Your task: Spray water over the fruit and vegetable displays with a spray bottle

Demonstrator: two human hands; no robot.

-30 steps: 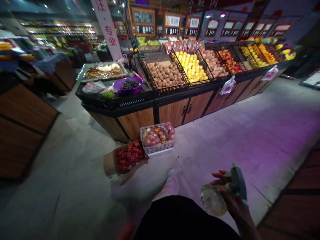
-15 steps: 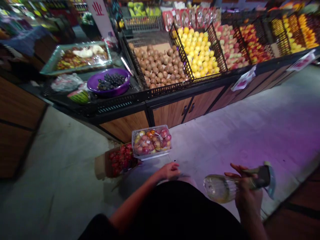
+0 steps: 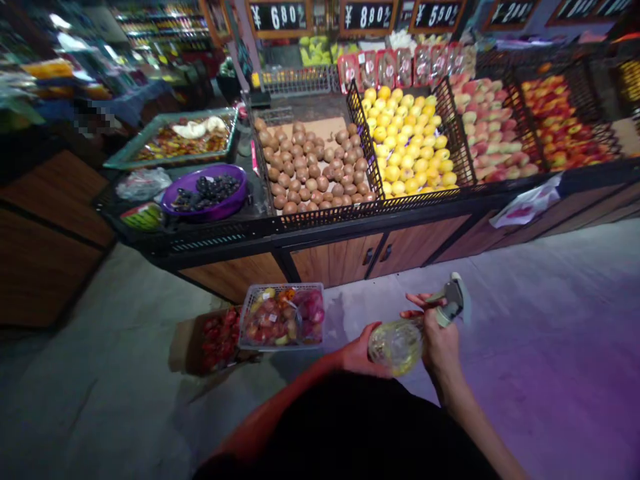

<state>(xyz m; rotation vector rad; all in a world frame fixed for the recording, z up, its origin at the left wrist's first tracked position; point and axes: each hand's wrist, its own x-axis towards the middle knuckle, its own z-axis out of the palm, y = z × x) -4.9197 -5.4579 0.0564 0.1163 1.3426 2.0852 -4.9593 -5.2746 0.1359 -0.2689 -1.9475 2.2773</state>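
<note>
My right hand [image 3: 440,340] grips the neck of a clear spray bottle [image 3: 400,343] with a grey-green trigger head [image 3: 453,300], held tilted in front of me. My left hand [image 3: 359,352] cups the bottle's round base from the left. Both hands are closed on the bottle. Beyond them stands a fruit stall with kiwis [image 3: 310,170], yellow fruit [image 3: 407,140] and peaches [image 3: 487,127] in black wire bins.
On the floor lie a white basket of bagged fruit [image 3: 283,317] and a cardboard box of red fruit [image 3: 215,330]. A purple bowl of dark grapes [image 3: 205,192], a tray [image 3: 175,137] and price boards [image 3: 367,15] sit at the stall. A wooden counter [image 3: 45,240] stands left.
My left hand came up from below and took hold of the bottle's base. The bottle rose and moved left, nearer the stall. The view shifted closer to the fruit bins.
</note>
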